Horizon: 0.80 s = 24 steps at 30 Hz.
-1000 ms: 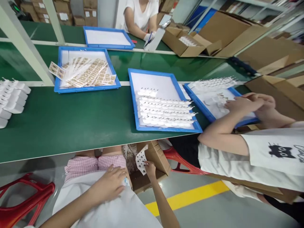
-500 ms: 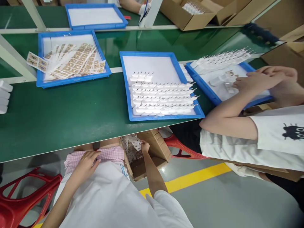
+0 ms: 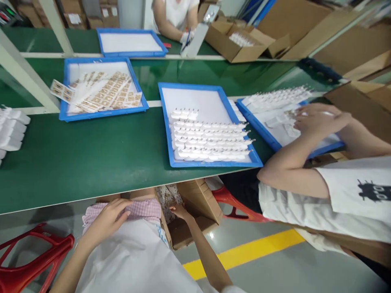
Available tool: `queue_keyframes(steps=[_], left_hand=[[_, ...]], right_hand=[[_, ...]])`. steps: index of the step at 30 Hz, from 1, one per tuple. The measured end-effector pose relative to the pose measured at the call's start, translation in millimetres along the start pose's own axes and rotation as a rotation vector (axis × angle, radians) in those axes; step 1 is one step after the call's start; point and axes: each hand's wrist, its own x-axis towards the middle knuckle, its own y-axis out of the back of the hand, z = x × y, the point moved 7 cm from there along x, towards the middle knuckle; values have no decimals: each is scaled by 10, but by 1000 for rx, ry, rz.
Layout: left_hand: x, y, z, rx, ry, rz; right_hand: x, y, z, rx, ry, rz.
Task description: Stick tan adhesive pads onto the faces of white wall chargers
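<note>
My left hand [image 3: 113,217] lies palm down on the pink checked cloth [image 3: 142,209] over my lap, fingers stretched out and holding nothing. Low beside my lap, my right hand [image 3: 180,211] reaches into an open cardboard box [image 3: 198,199]. Its fingers look apart, with no sheet visibly gripped. Crumpled white sheets with small dark marks [image 3: 168,195] lie in the box by the fingertips. On the green bench above, a blue tray [image 3: 195,95] bears rows of white plastic pieces [image 3: 210,140] with thin metal prongs pointing up.
Another blue tray [image 3: 100,116] holds strips of tan stickers. White pieces [image 3: 14,128] are stacked at the bench's left end. A co-worker's hands [image 3: 317,118] are over a tray on the right. Red stools [image 3: 30,264] stand below; a person sits across the bench.
My right hand has let go of the marked white sheet, which now lies in the box. My view has tilted up, showing more of the far side. My left hand stays on my lap.
</note>
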Motion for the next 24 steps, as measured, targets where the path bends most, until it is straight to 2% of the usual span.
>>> queue_keyframes(steps=[2, 5, 7, 8, 9, 10, 11, 13, 15, 16, 18, 21, 24], left_hand=[[-84, 292, -36, -132, 6, 111], [-191, 822, -180, -215, -22, 418], [-229, 1131, -314, -203, -34, 621], [-227, 1242, -387, -201, -23, 683], [-208, 1315, -459, -211, -3, 707], [-180, 1356, -523, -231, 21, 701], [-152, 1369, -571, -253, 38, 677], [-124, 1350, -621, -281, 50, 632], [-132, 1301, -643, -277, 47, 618], [-140, 1272, -661, -266, 51, 617], [-144, 1214, -730, -250, 72, 611], [-109, 1151, -893, -267, 88, 586], [-54, 1116, -1049, -274, 88, 562]], right_hand=[[-48, 13, -307, -40, 121, -134], [-271, 129, -883, -84, 321, -322], [-442, 299, -1460, -93, 532, -408], [-514, 412, -1834, -104, 701, -423], [-528, 564, -2227, -129, 846, -361], [-456, 756, -2620, -179, 931, -198], [-319, 954, -3000, -237, 953, 3], [108, 1289, -3651, -350, 824, 332], [591, 1474, -4152, -396, 723, 426], [817, 1551, -4326, -420, 680, 454], [1192, 1685, -4521, -468, 595, 489], [1517, 1788, -4573, -534, 524, 495], [1654, 1786, -4528, -571, 499, 502]])
